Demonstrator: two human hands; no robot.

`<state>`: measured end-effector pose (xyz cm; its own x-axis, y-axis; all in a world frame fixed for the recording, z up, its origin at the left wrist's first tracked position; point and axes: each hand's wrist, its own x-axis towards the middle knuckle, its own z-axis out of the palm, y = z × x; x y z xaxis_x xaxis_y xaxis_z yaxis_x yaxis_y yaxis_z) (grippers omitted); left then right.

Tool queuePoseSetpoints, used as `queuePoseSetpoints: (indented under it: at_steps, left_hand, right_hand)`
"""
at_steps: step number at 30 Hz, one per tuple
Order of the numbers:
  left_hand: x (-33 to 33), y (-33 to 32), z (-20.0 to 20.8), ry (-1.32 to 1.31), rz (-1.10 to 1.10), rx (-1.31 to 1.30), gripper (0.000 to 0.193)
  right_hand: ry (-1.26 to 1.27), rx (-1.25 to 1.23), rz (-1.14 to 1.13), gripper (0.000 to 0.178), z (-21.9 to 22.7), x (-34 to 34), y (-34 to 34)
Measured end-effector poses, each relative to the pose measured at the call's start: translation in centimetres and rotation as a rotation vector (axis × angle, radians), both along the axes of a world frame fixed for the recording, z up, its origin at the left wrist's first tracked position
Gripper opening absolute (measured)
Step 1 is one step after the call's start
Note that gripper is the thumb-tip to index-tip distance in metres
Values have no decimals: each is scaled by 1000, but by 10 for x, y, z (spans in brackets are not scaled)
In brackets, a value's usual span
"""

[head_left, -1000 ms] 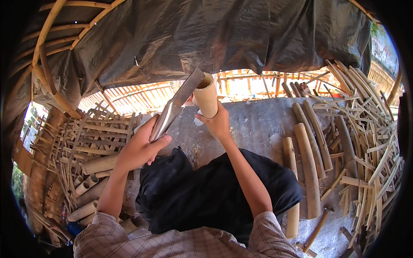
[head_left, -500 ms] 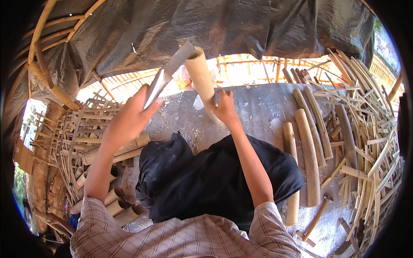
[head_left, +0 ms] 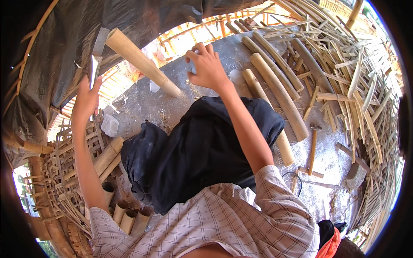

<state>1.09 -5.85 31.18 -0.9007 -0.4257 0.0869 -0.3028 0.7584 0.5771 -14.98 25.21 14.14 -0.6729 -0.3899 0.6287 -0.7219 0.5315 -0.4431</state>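
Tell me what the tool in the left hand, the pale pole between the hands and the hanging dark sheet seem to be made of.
Tool: metal, probably steel; bright reflections near the grip, duller grey toward its flat end.
Pole: apparently bamboo, smooth and dry-looking; tan, with a ring-like joint near its foot.
Sheet: likely plastic, slightly glossy; creases catch light, though coated cloth is possible.

The long bamboo tube [head_left: 144, 63] is of pale yellow-tan colour, while the bladed tool [head_left: 97, 53] is dull grey in its upper part and bright silver below. The shirt [head_left: 211, 221] has a light pinkish-grey ground, crossed by thin dark lines which make a pattern of checks, and the cloth over the legs [head_left: 195, 150] is plain black. The floor [head_left: 133, 103] is grey with whitish spots, the sheet [head_left: 142, 19] is brownish black, and one small cloth [head_left: 330, 246] is orange.
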Motion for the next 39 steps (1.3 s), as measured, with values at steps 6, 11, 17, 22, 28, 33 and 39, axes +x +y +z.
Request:
queuePoseSetpoints:
  at_steps: [6, 11, 17, 22, 28, 33, 39]
  left_hand:
    - [-7, -21, -13, 76, -31, 48, 31]
    - [-3, -15, -18, 66, -57, 97, 33]
    - [5, 2, -16, 87, -108, 117, 36]
    - [2, 1, -23, 84, -84, 128, 38]
    - [4, 4, -27, 128, -135, 184, 38]
    - [10, 12, -24, 97, -118, 84, 40]
    - [9, 4, -28, 128, -77, 56, 39]
  right_hand:
    - [-587, 997, -175, 39, -95, 55, 86]
    - [-167, 788, -98, 30, -79, 110, 104]
    - [-190, 219, -257, 50, -39, 146, 182]
    - [-408, -41, -558, 42, -82, 174, 211]
    - [-246, 11, -559, 30, -45, 174, 229]
    - [-208, -7, -649, 29, -19, 190, 266]
    - [-1305, -305, -353, 13, -96, 245, 294]
